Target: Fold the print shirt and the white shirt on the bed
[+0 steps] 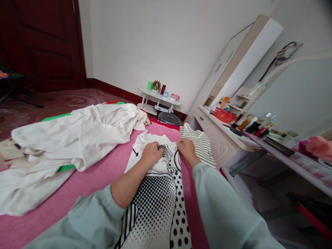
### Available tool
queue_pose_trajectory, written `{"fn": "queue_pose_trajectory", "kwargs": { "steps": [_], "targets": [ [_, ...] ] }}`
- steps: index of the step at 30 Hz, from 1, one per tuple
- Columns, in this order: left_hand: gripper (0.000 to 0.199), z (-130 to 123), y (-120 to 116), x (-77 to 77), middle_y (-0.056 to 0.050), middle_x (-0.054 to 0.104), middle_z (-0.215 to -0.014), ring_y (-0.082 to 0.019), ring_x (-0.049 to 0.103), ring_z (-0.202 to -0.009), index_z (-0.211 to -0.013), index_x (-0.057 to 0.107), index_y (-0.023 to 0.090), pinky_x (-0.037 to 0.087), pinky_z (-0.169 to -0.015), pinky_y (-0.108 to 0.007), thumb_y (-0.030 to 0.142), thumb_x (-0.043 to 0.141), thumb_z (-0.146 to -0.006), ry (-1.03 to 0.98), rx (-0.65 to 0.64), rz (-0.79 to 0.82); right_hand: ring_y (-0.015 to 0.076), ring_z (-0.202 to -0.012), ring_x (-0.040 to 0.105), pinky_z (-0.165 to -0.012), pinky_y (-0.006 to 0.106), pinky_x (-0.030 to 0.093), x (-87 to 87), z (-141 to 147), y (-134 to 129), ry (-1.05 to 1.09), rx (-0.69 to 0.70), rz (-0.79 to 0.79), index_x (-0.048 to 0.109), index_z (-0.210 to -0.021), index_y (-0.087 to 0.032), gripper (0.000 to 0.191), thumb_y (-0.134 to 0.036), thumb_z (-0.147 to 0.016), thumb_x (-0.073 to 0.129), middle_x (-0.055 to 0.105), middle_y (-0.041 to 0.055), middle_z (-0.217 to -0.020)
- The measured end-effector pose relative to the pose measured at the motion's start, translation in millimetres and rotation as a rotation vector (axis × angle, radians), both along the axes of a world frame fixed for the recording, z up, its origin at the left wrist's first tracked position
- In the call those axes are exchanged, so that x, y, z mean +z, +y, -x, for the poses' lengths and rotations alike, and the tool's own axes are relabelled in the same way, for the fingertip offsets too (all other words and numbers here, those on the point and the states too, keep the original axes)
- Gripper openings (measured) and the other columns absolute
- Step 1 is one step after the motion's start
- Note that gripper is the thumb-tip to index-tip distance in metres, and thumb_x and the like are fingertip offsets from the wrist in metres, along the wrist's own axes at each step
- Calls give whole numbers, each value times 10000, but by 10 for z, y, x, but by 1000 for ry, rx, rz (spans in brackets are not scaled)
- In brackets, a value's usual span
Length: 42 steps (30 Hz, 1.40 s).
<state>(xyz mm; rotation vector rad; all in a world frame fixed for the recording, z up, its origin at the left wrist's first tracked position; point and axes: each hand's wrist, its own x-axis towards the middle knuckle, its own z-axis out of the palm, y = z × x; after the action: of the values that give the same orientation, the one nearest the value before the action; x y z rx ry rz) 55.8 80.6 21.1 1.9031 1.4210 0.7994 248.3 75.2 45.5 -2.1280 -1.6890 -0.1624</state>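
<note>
A white T-shirt with black dots, stripes and line drawings lies lengthwise in front of me on a pink bedcover. My left hand is closed on the printed cloth near the shirt's far end, pinching a gathered bit of it. At the shirt's right edge, my right hand also has its fingers closed on the fabric. The cloth between the hands is bunched and wrinkled. Just beyond my right hand is a folded striped garment in white and dark lines.
A heap of white clothes covers the left of the bed. To the right stands a dressing table with a red basket and several bottles. A small white shelf table is against the far wall, near a round dark lid-like object.
</note>
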Motion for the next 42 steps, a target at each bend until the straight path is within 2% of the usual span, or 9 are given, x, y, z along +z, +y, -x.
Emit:
{"fn": "queue_pose_trajectory", "kwargs": {
  "steps": [5, 8, 14, 19, 24, 29, 33, 37, 42],
  "targets": [
    [219, 1, -38, 27, -103, 711, -852, -216, 644, -824, -869, 669, 170, 451, -684, -280, 328, 544, -784, 54, 35, -12, 157, -704, 585, -597, 246, 312, -141, 173, -106, -30, -97, -34, 663, -871, -186, 154, -185, -778, 540, 680, 52, -792],
    [220, -1, -59, 28, -115, 708, -896, -234, 643, -874, -866, 673, 171, 456, -728, -296, 336, 549, -790, 71, 43, -47, 146, -708, 574, -614, 241, 318, -175, 288, -223, 4, 19, -183, 635, -914, -207, 149, -246, -835, 515, 664, 17, -784],
    [249, 26, -56, 37, -49, 671, -709, -189, 630, -720, -992, 647, 156, 452, -688, -277, 297, 546, -813, -110, -27, -14, 133, -679, 552, -584, 231, 294, -349, 458, -253, 119, 143, 39, 646, -796, -218, 101, -240, -822, 551, 656, -3, -738],
    [356, 329, 26, 409, 14, 569, -566, -127, 522, -563, -874, 696, 122, 398, -562, -228, 443, 564, -795, -388, -392, 146, 147, -689, 570, -571, 238, 299, -389, 481, -202, 210, 30, 93, 666, -774, -215, 94, -223, -790, 573, 672, 22, -772],
    [423, 683, 17, 840, 70, 400, -449, -58, 318, -413, -953, 690, 131, 237, -438, -191, 494, 649, -739, -544, -495, 226, 149, -778, 590, -681, 237, 402, -434, 500, -353, 381, 77, -99, 693, -821, -202, 147, -196, -792, 549, 672, 31, -852],
    [400, 682, 41, 842, 72, 412, -451, -52, 303, -386, -911, 680, 138, 186, -410, -187, 458, 725, -675, -622, -428, 301, 149, -776, 580, -720, 243, 431, -181, 653, -509, 397, 119, -459, 663, -893, -173, 169, -213, -821, 515, 640, 48, -894],
    [375, 625, 104, 759, 59, 452, -463, -61, 340, -383, -887, 673, 137, 212, -402, -182, 428, 736, -659, -685, -340, 297, 149, -744, 593, -686, 236, 410, -30, 899, -527, 290, 265, -274, 667, -920, -214, 153, -209, -817, 553, 664, 17, -811],
    [353, 625, 118, 772, 76, 392, -421, -56, 299, -349, -899, 672, 141, 176, -386, -179, 412, 718, -678, -734, -297, 285, 208, -780, 623, -660, 269, 397, -126, 1048, -525, 127, 130, -24, 628, -1078, -219, 306, -249, -773, 631, 691, 55, -808],
    [355, 579, 59, 834, 98, 335, -394, -40, 227, -327, -905, 673, 129, 134, -373, -179, 404, 711, -683, -782, -278, 232, 180, -721, 612, -658, 266, 408, -237, 1009, -446, 286, 161, -118, 633, -862, -203, 129, -268, -836, 524, 666, 48, -743]
  ]
}}
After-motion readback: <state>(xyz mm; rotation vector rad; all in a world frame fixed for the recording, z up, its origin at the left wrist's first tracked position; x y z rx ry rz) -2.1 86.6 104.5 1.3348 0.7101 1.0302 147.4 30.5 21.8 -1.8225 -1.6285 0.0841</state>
